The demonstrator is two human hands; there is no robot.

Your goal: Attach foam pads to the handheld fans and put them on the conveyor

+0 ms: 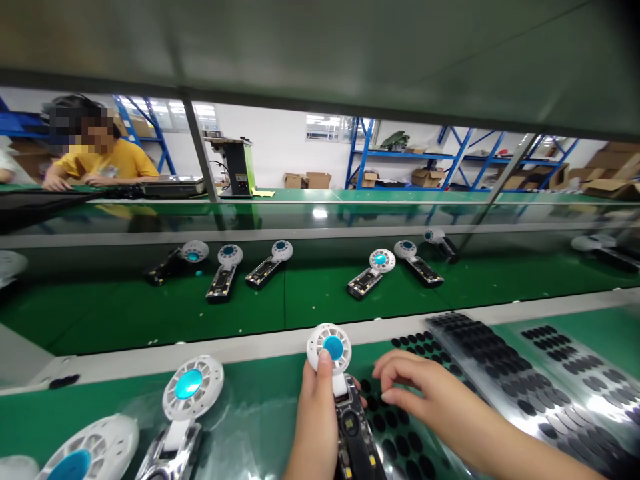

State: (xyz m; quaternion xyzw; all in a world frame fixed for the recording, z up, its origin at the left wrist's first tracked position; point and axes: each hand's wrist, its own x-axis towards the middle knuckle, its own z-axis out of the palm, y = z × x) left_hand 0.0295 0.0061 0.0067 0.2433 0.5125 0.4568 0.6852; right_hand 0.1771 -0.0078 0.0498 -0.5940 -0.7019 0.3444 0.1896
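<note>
Held fan: the held fan (340,385) is ctr of view, white head up, dark body angled down to frame bottom, raised over the green bench (265,373).
L hand (317,417): wrapped round the held fan below the head, thumb tip at lower-left edge of the blue disc (334,345). Solid hold; carry the load on the body, since the neck prob. flexes if pushed.
Blue disc: shiny, prob. marks easily. Better w/ thumb shifted to the white rim.
R hand (425,387): fingers loosely curled, small gap to thumb, nothing seen in it. Over the dot sheet (401,445), apart from the fan head.
Dot sheet: just right of the held fan, partly hidden by R hand. Black dots in rows. If lifting one, pinch by edge; prob. thin, creases easily.
Other sheets (493,357): further R; mind the forearm doesn't drag them.
Bench fans (193,387): L of L hand, well apart. Leave elbow room.
Belt fans (383,260): beyond the pale rail (280,341), out of the way.
</note>
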